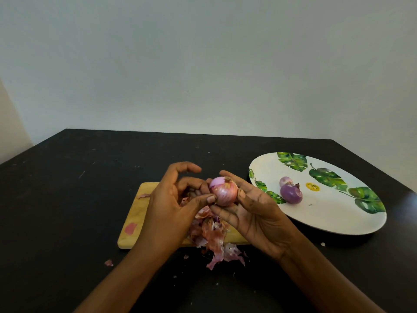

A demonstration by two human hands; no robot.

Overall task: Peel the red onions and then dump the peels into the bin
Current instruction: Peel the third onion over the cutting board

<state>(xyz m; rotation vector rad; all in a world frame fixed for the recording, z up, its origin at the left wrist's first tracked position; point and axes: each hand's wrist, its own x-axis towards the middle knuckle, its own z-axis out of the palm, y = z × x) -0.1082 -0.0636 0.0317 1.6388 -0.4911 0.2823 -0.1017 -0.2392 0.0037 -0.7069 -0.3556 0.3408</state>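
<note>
A partly peeled red onion [224, 191] is held above the wooden cutting board [135, 216]. My right hand [252, 208] cradles it from the right, thumb and fingers curled round it. My left hand [178, 199] pinches the onion's skin at its left side with thumb and fingers. A heap of loose peels [212, 236] lies on the board's near edge and spills onto the table. Two peeled onions, a larger one [291, 193] and a smaller one [285, 181], sit on the leaf-patterned plate [334, 220].
The black table [67, 188] carries the board at centre and the plate at right. Small peel scraps [108, 263] lie on the table near the front left. A pale wall stands behind. No bin is in view.
</note>
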